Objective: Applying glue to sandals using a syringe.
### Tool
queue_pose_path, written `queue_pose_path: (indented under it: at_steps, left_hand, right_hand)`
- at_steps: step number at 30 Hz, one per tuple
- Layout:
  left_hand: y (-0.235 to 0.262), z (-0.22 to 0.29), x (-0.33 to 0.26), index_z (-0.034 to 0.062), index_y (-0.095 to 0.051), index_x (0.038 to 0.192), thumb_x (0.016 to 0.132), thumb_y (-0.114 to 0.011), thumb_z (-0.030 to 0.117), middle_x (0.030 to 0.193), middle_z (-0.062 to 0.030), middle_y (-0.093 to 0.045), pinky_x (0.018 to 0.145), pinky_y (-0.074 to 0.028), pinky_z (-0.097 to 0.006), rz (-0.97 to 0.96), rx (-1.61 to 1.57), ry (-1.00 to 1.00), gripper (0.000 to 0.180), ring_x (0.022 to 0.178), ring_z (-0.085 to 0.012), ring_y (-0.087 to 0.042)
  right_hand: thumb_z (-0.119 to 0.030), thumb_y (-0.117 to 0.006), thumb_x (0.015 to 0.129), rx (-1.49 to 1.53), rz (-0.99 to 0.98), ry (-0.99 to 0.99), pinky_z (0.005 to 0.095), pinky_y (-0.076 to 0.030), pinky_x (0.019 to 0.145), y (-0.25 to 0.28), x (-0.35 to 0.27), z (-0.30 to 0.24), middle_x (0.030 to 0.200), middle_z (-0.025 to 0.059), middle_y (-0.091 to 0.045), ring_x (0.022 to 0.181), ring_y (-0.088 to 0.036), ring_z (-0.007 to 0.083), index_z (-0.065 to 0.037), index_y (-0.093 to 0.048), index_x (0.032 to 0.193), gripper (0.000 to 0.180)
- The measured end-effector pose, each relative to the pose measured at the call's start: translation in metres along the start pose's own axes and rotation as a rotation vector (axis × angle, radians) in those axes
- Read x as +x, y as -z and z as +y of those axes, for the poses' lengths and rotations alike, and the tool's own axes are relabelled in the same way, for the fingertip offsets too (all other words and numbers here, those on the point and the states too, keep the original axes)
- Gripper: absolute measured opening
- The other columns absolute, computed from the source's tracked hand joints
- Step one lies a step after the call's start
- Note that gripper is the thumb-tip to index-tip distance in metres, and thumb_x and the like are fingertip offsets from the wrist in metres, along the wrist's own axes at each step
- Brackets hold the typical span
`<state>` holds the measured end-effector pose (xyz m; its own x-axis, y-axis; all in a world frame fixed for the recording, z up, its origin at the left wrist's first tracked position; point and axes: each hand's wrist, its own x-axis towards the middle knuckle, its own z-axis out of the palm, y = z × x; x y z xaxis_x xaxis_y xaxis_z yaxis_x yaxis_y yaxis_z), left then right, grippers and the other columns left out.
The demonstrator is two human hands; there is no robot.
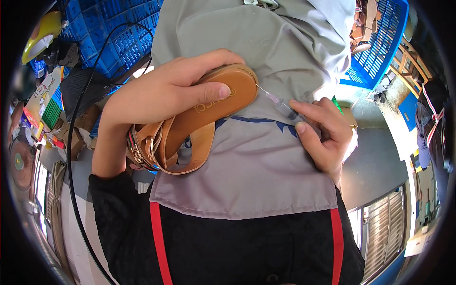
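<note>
My left hand [166, 90] is closed round the heel end of a tan leather sandal [216, 102], its thumb pressed on the insole and its other fingers hidden beneath. The sandal lies tilted over my lap, with its straps and a gold-coloured buckle hanging toward my left forearm. In my right hand [323, 133] is a small clear syringe [285, 108], held between thumb and fingers. Its thin needle points up and left, and the tip meets or nearly meets the sandal's rounded heel edge; I cannot tell whether it touches.
A grey apron [247, 166] with red straps covers my lap. Blue plastic crates [111, 38] stand at the far left. Another blue crate [380, 42] with tan sandals is at the far right. A black cable [71, 156] curves down the left side, past a fan [21, 164].
</note>
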<state>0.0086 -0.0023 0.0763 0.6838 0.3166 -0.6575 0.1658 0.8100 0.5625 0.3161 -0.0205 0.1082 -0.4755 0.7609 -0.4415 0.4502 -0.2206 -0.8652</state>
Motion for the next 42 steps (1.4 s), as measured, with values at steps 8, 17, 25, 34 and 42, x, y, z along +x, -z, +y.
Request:
queue_pose_path:
  at_steps: [8, 17, 25, 34, 42]
  left_hand:
    - [0.001, 0.002, 0.001, -0.0001, -0.045, 0.139, 0.104, -0.055, 0.017, 0.123, -0.0066, -0.058, 0.099, -0.042, -0.026, -0.008, -0.027, -0.004, 0.041, 0.114, -0.0115, -0.052]
    - [0.000, 0.000, -0.001, 0.0000, -0.045, 0.139, 0.103, -0.055, 0.016, 0.122, -0.0065, -0.058, 0.099, -0.042, -0.026, 0.009, -0.023, 0.012, 0.041, 0.114, -0.0115, -0.052]
    - [-0.001, -0.002, -0.001, -0.0002, -0.045, 0.139, 0.103, -0.055, 0.015, 0.123, -0.0065, -0.058, 0.099, -0.042, -0.026, 0.011, -0.037, 0.019, 0.040, 0.114, -0.0117, -0.052]
    - [0.000, -0.003, -0.001, -0.0001, -0.044, 0.140, 0.102, -0.056, 0.014, 0.123, -0.0065, -0.058, 0.099, -0.042, -0.026, 0.011, -0.064, 0.024, 0.042, 0.115, -0.0112, -0.052]
    - [0.001, 0.000, -0.003, -0.0001, -0.041, 0.142, 0.097, -0.061, 0.012, 0.118, -0.0154, -0.062, 0.085, -0.056, -0.036, 0.049, -0.481, 0.017, 0.051, 0.101, -0.0262, -0.067]
  right_hand:
    - [0.005, -0.068, 0.072, -0.005, 0.024, -0.015, 0.0255, -0.024, 0.049, -0.002, -0.002, -0.002, 0.065, 0.0005, -0.044, 0.054, -0.034, 0.0085, -0.001, -0.074, 0.109, 0.038]
    - [0.006, -0.068, 0.071, 0.014, 0.018, -0.026, 0.0256, -0.024, 0.049, -0.003, -0.005, -0.002, 0.065, 0.0003, -0.043, 0.053, -0.035, 0.0087, 0.000, -0.074, 0.108, 0.038]
    - [0.006, -0.068, 0.071, 0.015, -0.007, -0.006, 0.0255, -0.024, 0.050, -0.001, -0.006, -0.001, 0.066, 0.0006, -0.044, 0.053, -0.035, 0.0087, 0.001, -0.073, 0.108, 0.038]
    - [0.005, -0.067, 0.073, 0.079, -0.031, -0.105, 0.0259, -0.025, 0.053, -0.002, -0.005, -0.004, 0.068, 0.0012, -0.044, 0.058, -0.038, 0.0094, 0.001, -0.073, 0.109, 0.037]
    - [-0.006, -0.068, 0.086, 0.990, -0.057, -0.024, 0.0260, -0.039, 0.055, 0.010, -0.023, 0.041, 0.080, 0.0092, -0.054, 0.066, -0.052, 0.0156, 0.000, -0.062, 0.123, 0.037]
